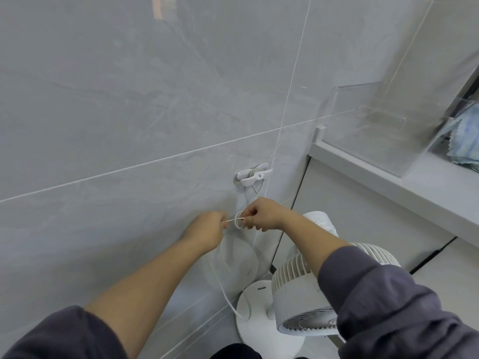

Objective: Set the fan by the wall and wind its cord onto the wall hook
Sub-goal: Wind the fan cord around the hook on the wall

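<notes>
A white fan (pixel 305 294) stands on its round base on the floor, close to the grey tiled wall. Its white cord (pixel 220 281) runs up along the wall from the base. My left hand (pixel 207 229) pinches a short stretch of the cord pulled sideways. My right hand (pixel 261 213) grips a small coil of the cord (pixel 239 219) just below the white wall hook (pixel 252 174). A thin strand leads from the coil up to the hook. My right forearm hides part of the fan's grille.
A white shelf (pixel 388 182) juts out at the right, carrying a clear plastic box (pixel 375 128) and a bluish cloth (pixel 464 136). A white shoe (pixel 321 221) shows behind the fan. A dark gap runs along the floor under the shelf unit.
</notes>
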Motion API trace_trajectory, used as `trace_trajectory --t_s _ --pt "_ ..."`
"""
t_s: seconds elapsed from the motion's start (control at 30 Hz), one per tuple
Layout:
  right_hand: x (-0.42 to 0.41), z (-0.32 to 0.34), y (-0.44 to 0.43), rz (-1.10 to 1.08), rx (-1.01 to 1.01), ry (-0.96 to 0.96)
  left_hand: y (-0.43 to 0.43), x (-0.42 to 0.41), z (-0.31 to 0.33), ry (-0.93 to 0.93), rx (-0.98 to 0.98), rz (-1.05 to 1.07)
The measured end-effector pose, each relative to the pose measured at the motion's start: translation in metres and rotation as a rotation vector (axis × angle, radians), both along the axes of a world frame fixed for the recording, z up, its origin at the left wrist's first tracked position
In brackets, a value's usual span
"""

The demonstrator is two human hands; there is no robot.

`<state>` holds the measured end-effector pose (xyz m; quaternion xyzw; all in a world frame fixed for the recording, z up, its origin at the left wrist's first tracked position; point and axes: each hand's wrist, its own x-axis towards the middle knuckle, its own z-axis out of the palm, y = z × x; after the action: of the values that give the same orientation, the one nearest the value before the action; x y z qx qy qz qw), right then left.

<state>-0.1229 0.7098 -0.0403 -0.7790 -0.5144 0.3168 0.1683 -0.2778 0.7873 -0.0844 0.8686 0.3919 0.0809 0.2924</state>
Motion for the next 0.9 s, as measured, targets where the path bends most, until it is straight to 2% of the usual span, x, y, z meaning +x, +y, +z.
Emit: trace_trajectory --t_s 0.1,0.17,0.33,0.53,0.63,0.77,0.9 --pt "0.001 0.000 -0.002 -0.114 -0.003 0.186 -0.001 -0.006 0.001 0.086 -0.092 -0.066" --pt "-0.003 -0.001 0.000 -0.256 0.014 0.283 -0.001 -0.007 0.000 0.121 -0.082 -0.103" --pt "-0.009 -0.004 0.007 -0.500 0.030 0.335 -0.001 -0.010 -0.002 0.209 -0.016 -0.103" --pt "-0.013 0.005 0.000 -0.401 -0.106 0.267 -0.008 -0.001 0.000 0.217 -0.086 -0.052" --pt "-0.012 0.003 -0.002 -0.428 -0.057 0.311 -0.007 0.005 -0.002 0.179 -0.049 -0.029" --pt "-0.005 -0.003 -0.003 -0.496 0.058 0.478 -0.003 0.006 -0.006 0.132 -0.021 0.008" --pt "0.000 -0.003 -0.008 -0.453 -0.010 0.414 0.001 0.007 -0.008 -0.003 -0.113 0.085"
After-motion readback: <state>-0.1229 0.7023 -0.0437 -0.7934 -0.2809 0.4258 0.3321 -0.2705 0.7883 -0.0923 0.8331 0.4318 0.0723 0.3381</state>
